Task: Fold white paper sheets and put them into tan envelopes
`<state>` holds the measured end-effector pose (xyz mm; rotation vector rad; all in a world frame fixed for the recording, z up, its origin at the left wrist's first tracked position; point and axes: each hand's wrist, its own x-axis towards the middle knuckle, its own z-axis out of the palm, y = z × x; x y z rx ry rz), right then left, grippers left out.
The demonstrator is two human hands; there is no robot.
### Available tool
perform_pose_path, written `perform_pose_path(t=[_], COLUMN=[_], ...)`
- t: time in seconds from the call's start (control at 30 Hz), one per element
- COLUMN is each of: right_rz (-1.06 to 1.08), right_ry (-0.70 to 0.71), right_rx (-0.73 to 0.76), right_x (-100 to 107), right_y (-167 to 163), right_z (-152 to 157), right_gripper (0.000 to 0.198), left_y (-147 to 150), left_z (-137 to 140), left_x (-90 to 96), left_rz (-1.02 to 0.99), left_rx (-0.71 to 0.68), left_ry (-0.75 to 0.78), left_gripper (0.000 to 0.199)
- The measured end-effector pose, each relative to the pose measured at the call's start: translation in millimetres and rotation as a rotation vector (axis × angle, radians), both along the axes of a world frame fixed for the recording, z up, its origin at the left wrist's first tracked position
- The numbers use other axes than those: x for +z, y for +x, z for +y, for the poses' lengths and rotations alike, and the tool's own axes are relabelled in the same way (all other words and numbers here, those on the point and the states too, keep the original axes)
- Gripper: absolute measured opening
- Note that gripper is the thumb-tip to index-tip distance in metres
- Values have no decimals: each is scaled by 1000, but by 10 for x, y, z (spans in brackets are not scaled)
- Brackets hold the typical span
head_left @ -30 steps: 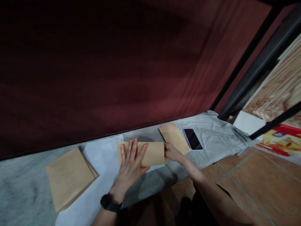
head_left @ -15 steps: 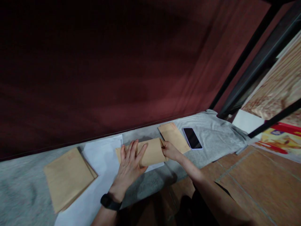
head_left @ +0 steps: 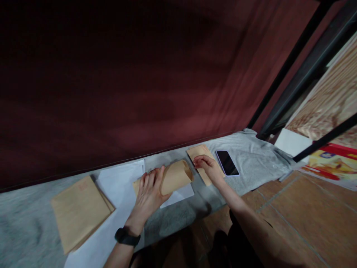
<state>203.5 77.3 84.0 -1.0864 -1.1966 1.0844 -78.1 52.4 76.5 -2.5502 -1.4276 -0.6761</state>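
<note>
My left hand (head_left: pixel 150 193), with a black band on its wrist, grips a brown paper envelope (head_left: pixel 176 175) across its width, thumb on the near side and fingers on the far side. The envelope bulges, and its right end gapes. Beneath it lies a sheet of white paper (head_left: pixel 181 194). Just right of that mouth is my right hand (head_left: pixel 209 167), its fingers loosely curved and apart from the thumb, with nothing visible in them. It hovers over more flat brown envelopes (head_left: pixel 199 150).
A stack of larger brown envelopes (head_left: pixel 79 214) lies at left, partly over white sheets (head_left: pixel 122 178). A phone (head_left: pixel 228 163) rests to the right on the grey cloth (head_left: pixel 256 152). A dark red surface (head_left: pixel 156 93) rises behind. Black metal bars (head_left: pixel 287 70) and tiled floor (head_left: pixel 295 219) are at right.
My right hand has come out of the envelope's right end and moved up and right. That end now gapes rounder. My left hand has shifted slightly left, still on the envelope.
</note>
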Motion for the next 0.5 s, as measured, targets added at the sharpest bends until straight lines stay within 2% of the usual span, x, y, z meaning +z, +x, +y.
perform_pose_path(t=[0.1,0.23,0.33,0.5], right_rz=[18,-137,-180,-92], right_ry=[-135,-285,-377,-516], right_rx=[294,636,710,707], right_x=[47,-34,-96,-107], right_y=[42,60,65,-40], right_z=[-97,-178,-194,-285], right_gripper=[35,21,17,30], left_y=[42,119,145,140], left_z=[-9,-59,-99,-138], left_x=[-31,-80,-106,-102], left_rz=[29,64,76,49], left_rx=[1,-94,-186,-224], left_ry=[-20,-71,-131,-161], left_gripper=[108,106,105,103])
